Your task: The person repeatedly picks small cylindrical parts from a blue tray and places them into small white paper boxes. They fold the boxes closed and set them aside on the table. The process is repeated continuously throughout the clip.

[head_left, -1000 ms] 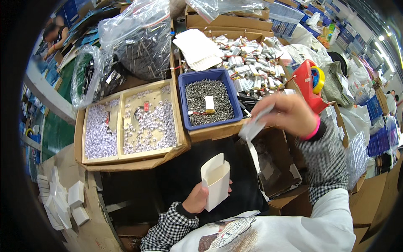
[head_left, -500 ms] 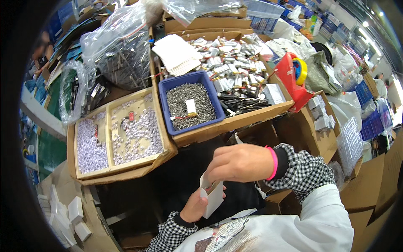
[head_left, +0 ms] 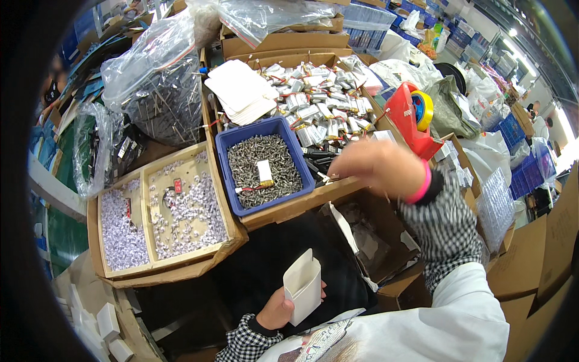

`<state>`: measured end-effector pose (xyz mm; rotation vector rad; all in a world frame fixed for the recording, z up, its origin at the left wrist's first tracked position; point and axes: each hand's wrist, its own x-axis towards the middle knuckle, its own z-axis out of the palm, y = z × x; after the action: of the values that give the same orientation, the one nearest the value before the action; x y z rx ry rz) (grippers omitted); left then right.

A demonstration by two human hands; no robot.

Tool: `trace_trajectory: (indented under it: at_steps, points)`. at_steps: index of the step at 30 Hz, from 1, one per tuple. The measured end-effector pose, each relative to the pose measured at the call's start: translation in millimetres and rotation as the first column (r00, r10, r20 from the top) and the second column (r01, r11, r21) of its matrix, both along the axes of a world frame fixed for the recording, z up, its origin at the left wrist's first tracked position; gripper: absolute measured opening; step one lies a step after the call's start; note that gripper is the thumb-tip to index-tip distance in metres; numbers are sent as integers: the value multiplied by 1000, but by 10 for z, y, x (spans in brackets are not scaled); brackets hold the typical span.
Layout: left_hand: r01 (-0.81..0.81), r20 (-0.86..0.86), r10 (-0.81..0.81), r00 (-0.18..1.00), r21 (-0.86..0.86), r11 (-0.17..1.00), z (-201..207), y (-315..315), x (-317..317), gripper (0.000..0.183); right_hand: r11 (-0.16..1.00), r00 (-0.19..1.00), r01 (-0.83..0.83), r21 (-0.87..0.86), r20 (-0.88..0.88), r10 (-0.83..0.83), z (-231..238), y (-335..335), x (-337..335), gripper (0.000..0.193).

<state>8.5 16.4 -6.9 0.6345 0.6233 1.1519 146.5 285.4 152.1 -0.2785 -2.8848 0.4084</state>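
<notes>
Low in front of me, my left hand point(head_left: 278, 310) grips a small white box point(head_left: 304, 294), its top flap standing up. My right hand point(head_left: 379, 166) is raised over the front edge of a cardboard box point(head_left: 338, 192), beside slim black pieces point(head_left: 318, 160). Motion blurs its fingers, so whether they hold anything is unclear. Left of it sits a blue bin point(head_left: 222, 166) full of small metal screws, with a wired battery pack point(head_left: 265, 173) lying on top. Behind are many silver battery packs point(head_left: 316, 99) with wires.
A two-part wooden tray point(head_left: 148, 220) with small white pieces stands left. A red tape dispenser point(head_left: 405, 120) is at the right. White cards point(head_left: 241, 90) and a plastic bag point(head_left: 151, 72) lie farther back. White boxes point(head_left: 108, 321) lie at lower left; an open carton point(head_left: 386, 232) is below my right hand.
My right hand has left the white box and moved up and right to the cardboard box's edge. My left hand still holds the white box, whose opening now shows. The view has shifted slightly.
</notes>
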Motion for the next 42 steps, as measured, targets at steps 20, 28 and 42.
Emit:
trace_trajectory:
  at_steps: [20,28,42]
  points:
    - [-97,163,107,981,-70,993,19,26,-13,106,956,984,-44,289,-151,91,133,341,-133,20]
    - [-49,238,36,971,49,998,37,56,40,98,892,881,-451,-11,155,448,195,-716,-326,13]
    - [13,393,-34,919,56,998,0,-82,31,86,777,738,-628,-42,284,612,209,-1237,-681,11]
